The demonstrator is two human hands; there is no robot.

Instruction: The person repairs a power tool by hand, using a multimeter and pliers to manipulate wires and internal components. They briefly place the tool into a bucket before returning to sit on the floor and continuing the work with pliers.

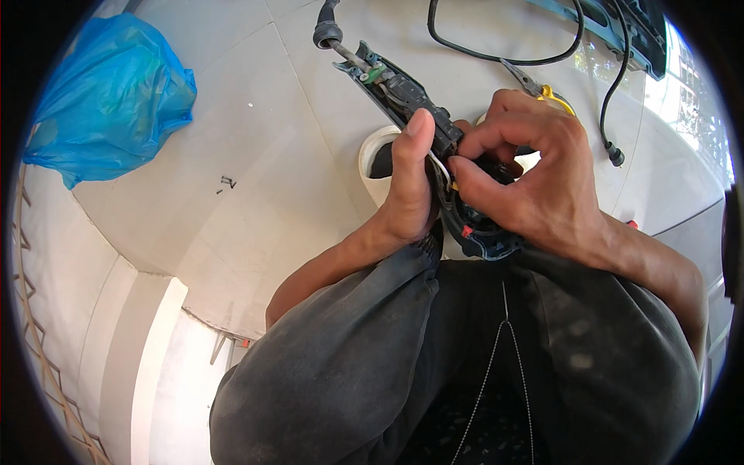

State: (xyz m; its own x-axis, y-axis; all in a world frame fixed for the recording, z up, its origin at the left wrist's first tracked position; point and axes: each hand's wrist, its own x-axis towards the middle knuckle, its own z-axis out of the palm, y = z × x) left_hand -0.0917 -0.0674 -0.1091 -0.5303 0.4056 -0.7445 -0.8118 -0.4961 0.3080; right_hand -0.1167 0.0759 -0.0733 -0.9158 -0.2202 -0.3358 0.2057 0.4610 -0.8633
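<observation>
An opened power tool [418, 101] with a dark housing slants over my lap, its inner parts and wires exposed. My left hand [409, 190] grips it from the left side, thumb pointing up along the housing. Over the middle of the tool, my right hand [546, 159] is closed in a pinch, thumb and index finger at the inner parts; what sits between the fingertips is hidden. A white wire [440, 167] runs close to the right thumb. At the tool's upper end, a black cord sleeve [328, 32] sticks out. Near the lower end shows a small red part [466, 231].
Several small dark screws [226, 183] lie on the tiled floor to the left. A blue plastic bag [116, 97] sits at the far left. Beyond my right hand are pliers with yellow handles [555, 98], a black cable [484, 56] and a dark case-like object [647, 39].
</observation>
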